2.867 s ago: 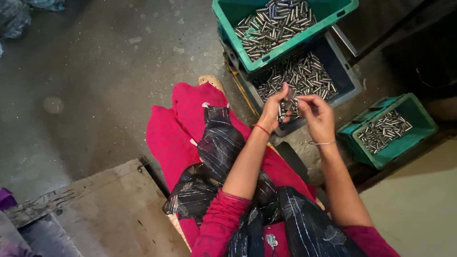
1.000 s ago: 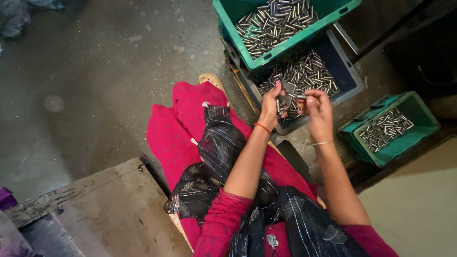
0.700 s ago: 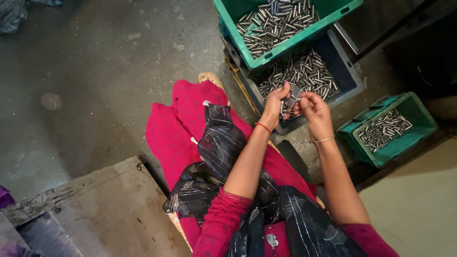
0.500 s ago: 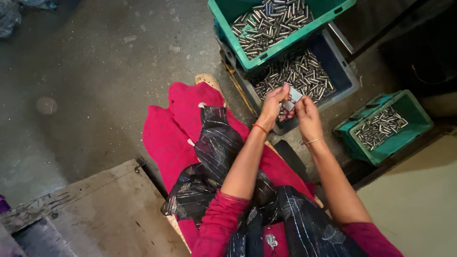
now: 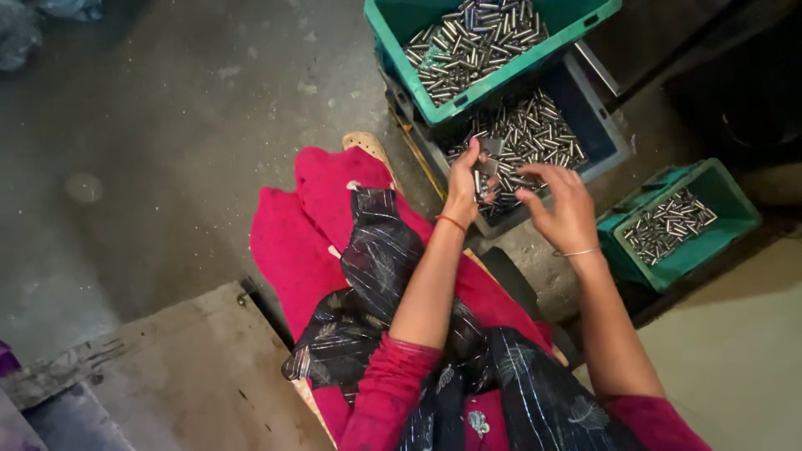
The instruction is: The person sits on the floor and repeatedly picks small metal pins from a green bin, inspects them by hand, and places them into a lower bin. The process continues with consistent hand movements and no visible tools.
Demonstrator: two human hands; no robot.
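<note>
My left hand [image 5: 464, 185] is raised over the blue-grey crate [image 5: 603, 132], gripping a small bunch of short metal pins [image 5: 484, 171] between thumb and fingers. My right hand [image 5: 561, 205] hovers just to the right of it, fingers spread and curled, a thin bangle at the wrist; whether it pinches a pin I cannot tell. The crate below both hands is full of loose silvery metal pins [image 5: 535, 134].
A green crate [image 5: 501, 71] heaped with the same pins sits stacked above the blue-grey one. A smaller green crate [image 5: 702, 242] with pins stands to the right. My legs in red cloth [image 5: 292, 242] stretch over a grey concrete floor [image 5: 167, 150]; a worn wooden board [image 5: 192, 376] lies lower left.
Both hands stay together over the blue-grey crate, working the bunch of pins. The right hand has drawn slightly away to the right and spread its fingers.
</note>
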